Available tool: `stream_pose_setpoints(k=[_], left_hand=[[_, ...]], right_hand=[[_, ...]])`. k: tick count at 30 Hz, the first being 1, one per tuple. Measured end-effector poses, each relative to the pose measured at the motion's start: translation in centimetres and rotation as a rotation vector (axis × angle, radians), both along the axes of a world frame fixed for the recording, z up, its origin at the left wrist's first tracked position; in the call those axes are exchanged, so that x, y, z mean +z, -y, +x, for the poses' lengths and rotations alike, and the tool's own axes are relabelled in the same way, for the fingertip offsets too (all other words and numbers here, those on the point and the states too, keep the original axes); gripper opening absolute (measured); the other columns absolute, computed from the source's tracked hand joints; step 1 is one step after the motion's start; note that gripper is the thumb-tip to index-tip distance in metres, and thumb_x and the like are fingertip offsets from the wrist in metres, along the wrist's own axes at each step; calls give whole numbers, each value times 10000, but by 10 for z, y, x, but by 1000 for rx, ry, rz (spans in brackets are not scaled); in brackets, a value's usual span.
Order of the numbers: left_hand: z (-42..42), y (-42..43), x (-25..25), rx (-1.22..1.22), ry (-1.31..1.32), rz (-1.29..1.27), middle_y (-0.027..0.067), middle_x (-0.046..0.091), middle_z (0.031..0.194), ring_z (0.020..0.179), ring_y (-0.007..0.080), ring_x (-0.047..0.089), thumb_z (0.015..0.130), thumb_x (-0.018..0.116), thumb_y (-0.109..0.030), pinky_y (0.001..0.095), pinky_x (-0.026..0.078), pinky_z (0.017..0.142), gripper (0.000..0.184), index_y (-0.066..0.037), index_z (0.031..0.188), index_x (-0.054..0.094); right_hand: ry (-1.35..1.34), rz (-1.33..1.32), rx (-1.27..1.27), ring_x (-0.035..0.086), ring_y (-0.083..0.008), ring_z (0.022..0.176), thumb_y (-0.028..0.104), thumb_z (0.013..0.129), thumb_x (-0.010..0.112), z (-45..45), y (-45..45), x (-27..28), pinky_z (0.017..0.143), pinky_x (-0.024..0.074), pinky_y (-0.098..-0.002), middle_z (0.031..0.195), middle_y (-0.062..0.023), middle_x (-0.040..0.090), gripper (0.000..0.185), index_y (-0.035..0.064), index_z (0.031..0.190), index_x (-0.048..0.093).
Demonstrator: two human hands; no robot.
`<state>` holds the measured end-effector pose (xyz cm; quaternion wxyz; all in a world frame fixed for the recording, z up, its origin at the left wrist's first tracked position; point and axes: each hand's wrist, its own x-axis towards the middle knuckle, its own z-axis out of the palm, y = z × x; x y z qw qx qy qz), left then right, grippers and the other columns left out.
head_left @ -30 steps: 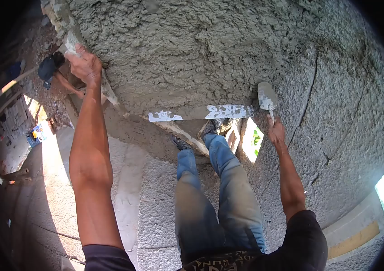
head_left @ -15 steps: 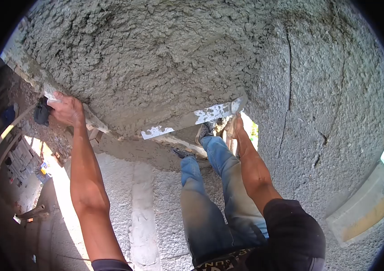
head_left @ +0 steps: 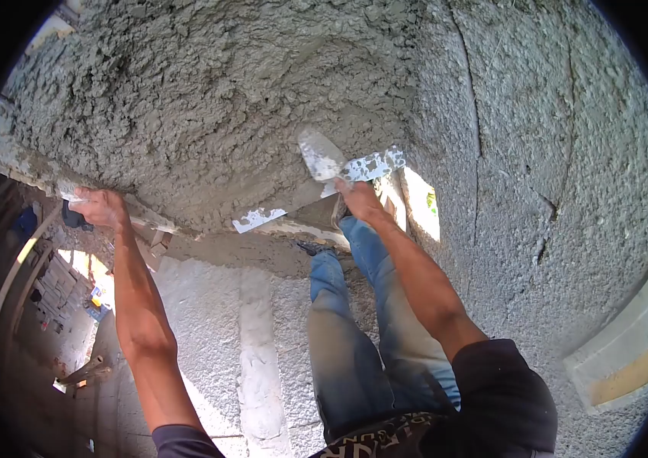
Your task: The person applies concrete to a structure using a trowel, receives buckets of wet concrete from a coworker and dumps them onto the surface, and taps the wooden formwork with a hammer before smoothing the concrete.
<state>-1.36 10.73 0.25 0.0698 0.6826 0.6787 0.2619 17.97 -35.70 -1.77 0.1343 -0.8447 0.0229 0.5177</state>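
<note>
In my right hand [head_left: 360,200] is a trowel [head_left: 319,155], its mortar-smeared blade tilted up to the left over the wet mortar [head_left: 263,99]. Behind the trowel, a long metal strip [head_left: 259,220] spattered with mortar lies along the lower edge of the mortar; its middle is coated or covered. My left hand [head_left: 102,208] is closed over the edge of the board [head_left: 26,172] that borders the mortar on the left. Just beneath that hand is a black object [head_left: 73,214] whose kind I cannot make out.
A rough grey wall [head_left: 522,153] with cracks rises on the right. My jeans-clad legs [head_left: 339,328] stand below the mortar edge. A curved pale panel [head_left: 621,359] leans at the lower right. Wooden pieces and a metal pipe [head_left: 83,372] are far below on the left.
My right hand has moved up and left, bringing the trowel blade into view over the mortar. My left hand stays on the board edge; the whole view has shifted slightly.
</note>
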Motion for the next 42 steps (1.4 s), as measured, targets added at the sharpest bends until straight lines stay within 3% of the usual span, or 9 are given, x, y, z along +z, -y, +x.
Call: stream_pose_setpoints(k=[3, 5, 10, 16, 21, 23, 25, 33, 42], left_hand=[[-3, -2, 0, 2, -2, 18, 363, 597, 877, 849, 555, 560, 990, 372, -457, 573, 396, 722, 549, 69, 1131, 442], [-3, -3, -2, -61, -13, 92, 369, 596, 878, 841, 557, 562, 990, 371, -453, 572, 398, 725, 544, 69, 1132, 436], [6, 3, 7, 29, -23, -1, 370, 594, 903, 867, 558, 547, 990, 382, -431, 573, 385, 745, 534, 77, 1146, 431], [-10, -4, -6, -65, -19, 184, 342, 594, 879, 854, 541, 545, 988, 408, -404, 566, 381, 746, 502, 82, 1102, 462], [-8, -7, 4, -1, 69, 54, 331, 594, 862, 844, 523, 557, 990, 424, -390, 550, 399, 744, 486, 83, 1084, 476], [-7, -6, 2, -43, 38, 88, 329, 594, 856, 835, 515, 563, 991, 430, -391, 547, 404, 730, 475, 74, 1071, 483], [-8, -7, 0, -61, 83, 103, 317, 604, 847, 818, 506, 573, 992, 430, -398, 542, 413, 713, 474, 68, 1058, 483], [-10, -8, 2, -55, 33, 57, 312, 608, 816, 803, 520, 573, 983, 429, -428, 548, 419, 697, 488, 54, 1040, 483], [-13, -12, -3, -1, 120, -52, 330, 607, 852, 819, 528, 572, 979, 422, -418, 562, 420, 708, 483, 52, 1071, 488]], right_hand=[[119, -121, -35, 655, -385, 797, 690, 891, 419, 40, 61, 10, 765, 499, -447, 858, -291, 656, 826, -102, 897, 654], [-10, 6, -814, 503, -190, 442, 715, 887, 399, 47, 80, 4, 442, 436, -358, 543, -47, 474, 676, 79, 689, 519], [-474, 379, -1416, 354, -146, 395, 721, 892, 368, -20, -17, -57, 392, 320, -315, 499, 6, 339, 634, 130, 667, 411], [-658, 74, -872, 414, -195, 368, 697, 877, 451, -141, -87, -1, 379, 374, -389, 495, -44, 413, 656, 82, 651, 465], [328, 467, 268, 624, -432, 661, 473, 954, 483, -108, -96, 38, 589, 471, -540, 707, -238, 610, 468, 13, 884, 525], [116, 453, 495, 611, -478, 881, 393, 989, 420, -71, -164, 70, 766, 480, -558, 922, -316, 617, 420, -21, 1012, 491], [233, 372, 723, 631, -462, 832, 401, 991, 419, -28, -212, 74, 733, 497, -546, 944, -299, 624, 415, -9, 1016, 482], [769, 100, 255, 650, -404, 744, 487, 974, 449, 173, -93, 58, 696, 473, -513, 746, -247, 645, 557, -50, 973, 601], [151, 173, -805, 477, -192, 455, 619, 906, 473, 79, -53, 2, 401, 422, -357, 580, -43, 455, 572, 67, 759, 477]])
